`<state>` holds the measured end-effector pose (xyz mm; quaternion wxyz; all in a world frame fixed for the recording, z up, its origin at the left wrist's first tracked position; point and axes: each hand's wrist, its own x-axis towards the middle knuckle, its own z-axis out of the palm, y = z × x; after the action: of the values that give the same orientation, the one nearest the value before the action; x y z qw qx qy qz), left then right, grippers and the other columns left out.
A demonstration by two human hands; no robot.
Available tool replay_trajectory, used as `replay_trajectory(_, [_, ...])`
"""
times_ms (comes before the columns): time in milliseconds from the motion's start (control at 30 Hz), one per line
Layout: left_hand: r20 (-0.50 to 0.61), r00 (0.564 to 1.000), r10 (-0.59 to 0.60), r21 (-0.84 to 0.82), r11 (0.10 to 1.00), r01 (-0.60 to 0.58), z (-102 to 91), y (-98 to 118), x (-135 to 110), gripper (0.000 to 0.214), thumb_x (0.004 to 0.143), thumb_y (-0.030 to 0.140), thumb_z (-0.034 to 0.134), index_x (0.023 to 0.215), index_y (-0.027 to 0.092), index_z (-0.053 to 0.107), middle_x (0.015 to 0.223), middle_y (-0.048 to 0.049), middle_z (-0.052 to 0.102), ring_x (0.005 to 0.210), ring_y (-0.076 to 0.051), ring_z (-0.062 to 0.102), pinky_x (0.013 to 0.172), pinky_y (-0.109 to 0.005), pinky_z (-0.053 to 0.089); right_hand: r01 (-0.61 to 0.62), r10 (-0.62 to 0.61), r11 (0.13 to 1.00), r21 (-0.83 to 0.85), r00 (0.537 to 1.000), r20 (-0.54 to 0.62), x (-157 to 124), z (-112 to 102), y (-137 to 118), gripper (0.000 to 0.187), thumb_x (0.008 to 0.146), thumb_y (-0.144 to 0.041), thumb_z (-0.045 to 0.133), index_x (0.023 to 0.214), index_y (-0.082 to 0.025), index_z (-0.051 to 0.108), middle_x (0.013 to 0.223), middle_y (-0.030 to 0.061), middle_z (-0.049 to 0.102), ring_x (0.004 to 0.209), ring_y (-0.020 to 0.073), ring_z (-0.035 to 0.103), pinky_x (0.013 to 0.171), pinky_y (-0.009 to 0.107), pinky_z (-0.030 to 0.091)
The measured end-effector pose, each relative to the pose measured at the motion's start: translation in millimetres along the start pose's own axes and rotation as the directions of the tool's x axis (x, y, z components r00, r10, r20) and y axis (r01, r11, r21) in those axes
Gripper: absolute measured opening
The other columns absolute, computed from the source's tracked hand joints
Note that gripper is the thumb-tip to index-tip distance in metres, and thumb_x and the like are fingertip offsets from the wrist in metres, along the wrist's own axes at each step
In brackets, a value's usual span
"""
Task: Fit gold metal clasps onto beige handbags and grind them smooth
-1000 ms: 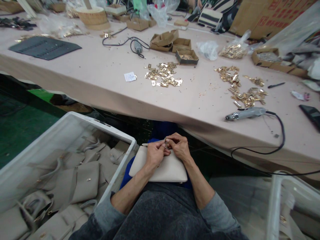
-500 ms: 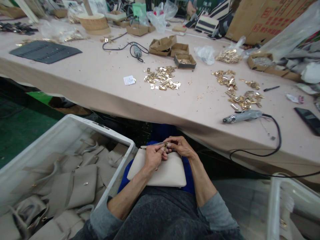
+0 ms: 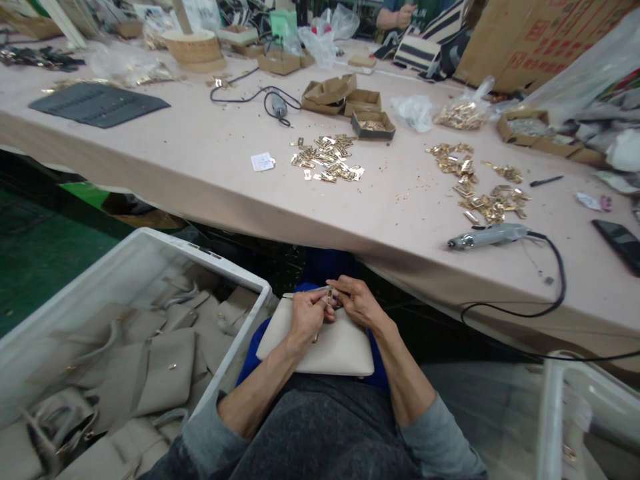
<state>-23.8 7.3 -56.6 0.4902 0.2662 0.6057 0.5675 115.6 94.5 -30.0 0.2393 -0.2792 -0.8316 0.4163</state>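
Note:
A cream leather bag (image 3: pixel 333 347) lies across my lap below the table edge. Both hands meet over its top edge. My left hand (image 3: pixel 306 315) and my right hand (image 3: pixel 356 301) pinch a small gold metal clasp (image 3: pixel 329 293) between their fingertips, right at the bag's upper rim. Both sets of fingers are curled tight round the piece.
A white bin (image 3: pixel 150 267) of similar cream bags stands at my left, another bin (image 3: pixel 555 407) at my right. The pink table (image 3: pixel 200 167) holds piles of gold fittings (image 3: pixel 327 159), a corded rotary tool (image 3: pixel 487 235), small cardboard boxes (image 3: pixel 373 123) and a phone (image 3: pixel 620 237). Another person works at the far side.
My hands stay pinched on the clasp with small finger shifts; the right fingers have stretched a little forward. The view has tilted slightly.

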Motion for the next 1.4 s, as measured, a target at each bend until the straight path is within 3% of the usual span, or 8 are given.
replay_trajectory(200, [0.005, 1.0, -0.013, -0.007, 1.0, 0.013, -0.3, 0.3, -0.7, 0.03, 0.078, 0.027, 0.068, 0.095, 0.008, 0.082, 0.064, -0.0069, 0.071, 0.045, -0.011, 0.06, 0.046, -0.023, 0.053, 0.059, -0.051, 0.984, -0.168, 0.998, 0.047, 2.3, -0.2, -3.4, 0.029, 0.1, -0.014, 0.05, 0.113, -0.02, 0.075, 0.081, 0.0024, 0.054, 0.074, 0.0155, 0.052, 0.068, 0.029, 0.037])
replay_trajectory(433, [-0.039, 0.998, -0.052, -0.084, 0.995, 0.048, 1.1, -4.1, 0.9, 0.028, 0.077, 0.03, 0.072, 0.091, 0.009, 0.082, 0.063, -0.0055, 0.068, 0.045, -0.011, 0.058, 0.046, -0.024, 0.052, 0.059, -0.052, 0.987, -0.152, 0.997, 0.049, 2.7, 4.5, -5.5, 0.032, 0.101, -0.015, 0.048, 0.123, -0.019, 0.07, 0.087, 0.0044, 0.056, 0.078, 0.0168, 0.054, 0.071, 0.029, 0.041])
replay_trajectory(567, [-0.025, 1.0, -0.01, -0.005, 1.0, 0.009, -0.3, 1.2, -3.7, 0.026, 0.079, 0.026, 0.066, 0.092, 0.009, 0.082, 0.06, -0.004, 0.067, 0.046, -0.012, 0.06, 0.047, -0.023, 0.052, 0.061, -0.051, 0.988, -0.143, 0.996, 0.073, 4.0, 5.8, -8.4, 0.031, 0.1, -0.015, 0.049, 0.118, -0.018, 0.073, 0.084, 0.0041, 0.055, 0.077, 0.0171, 0.054, 0.072, 0.03, 0.041])
replay_trajectory(733, [-0.04, 0.999, 0.012, 0.07, 0.997, -0.009, -0.7, 8.2, -7.8, 0.025, 0.082, 0.026, 0.064, 0.087, 0.01, 0.081, 0.054, -0.0033, 0.065, 0.043, -0.011, 0.059, 0.045, -0.02, 0.046, -0.022, 0.015, 0.995, 0.1, 0.997, 0.071, 4.0, -2.0, -3.4, 0.031, 0.1, -0.022, 0.054, 0.124, -0.021, 0.074, 0.089, 0.0038, 0.06, 0.081, 0.0158, 0.057, 0.078, 0.03, 0.045])
replay_trajectory(867, [-0.006, 0.999, 0.052, 0.073, 0.996, -0.052, -0.5, 9.6, -7.6, 0.026, 0.085, 0.027, 0.064, 0.091, 0.01, 0.082, 0.058, -0.0042, 0.068, 0.044, -0.011, 0.059, 0.046, -0.02, 0.046, -0.087, 0.043, 0.936, 0.341, 0.99, 0.134, 5.2, -15.2, 3.2, 0.033, 0.099, -0.036, 0.062, 0.126, -0.021, 0.075, 0.093, 0.0047, 0.063, 0.081, 0.0154, 0.058, 0.074, 0.03, 0.046])
replay_trajectory(1033, [0.031, 0.996, 0.078, 0.049, 0.996, -0.08, -4.2, 3.7, -4.3, 0.027, 0.085, 0.029, 0.064, 0.091, 0.01, 0.081, 0.061, -0.0051, 0.069, 0.045, -0.012, 0.06, 0.048, -0.024, 0.05, -0.13, 0.047, 0.88, 0.457, 0.981, 0.187, 11.7, -20.7, 10.5, 0.035, 0.095, -0.043, 0.069, 0.119, -0.02, 0.078, 0.099, 0.0073, 0.067, 0.082, 0.0169, 0.061, 0.074, 0.03, 0.048])
replay_trajectory(1233, [0.006, 0.999, 0.043, 0.017, 0.999, -0.043, -5.4, 0.6, -1.7, 0.025, 0.084, 0.03, 0.066, 0.086, 0.01, 0.081, 0.06, -0.0047, 0.068, 0.044, -0.011, 0.059, 0.047, -0.022, 0.049, -0.095, 0.044, 0.924, 0.371, 0.989, 0.144, 14.6, -13.9, 6.9, 0.032, 0.096, -0.039, 0.066, 0.118, -0.019, 0.078, 0.093, 0.0064, 0.067, 0.082, 0.0174, 0.061, 0.073, 0.03, 0.048])
replay_trajectory(1400, [-0.041, 0.999, 0.003, -0.043, 0.999, -0.005, -3.0, -5.0, 2.8, 0.033, 0.081, 0.036, 0.074, 0.101, 0.01, 0.082, 0.062, -0.0035, 0.068, 0.046, -0.01, 0.058, 0.045, -0.021, 0.049, -0.058, 0.055, 0.992, 0.112, 0.998, 0.025, 12.0, -1.5, -3.0, 0.031, 0.1, -0.03, 0.057, 0.123, -0.019, 0.076, 0.088, 0.0049, 0.064, 0.08, 0.0161, 0.06, 0.074, 0.03, 0.046])
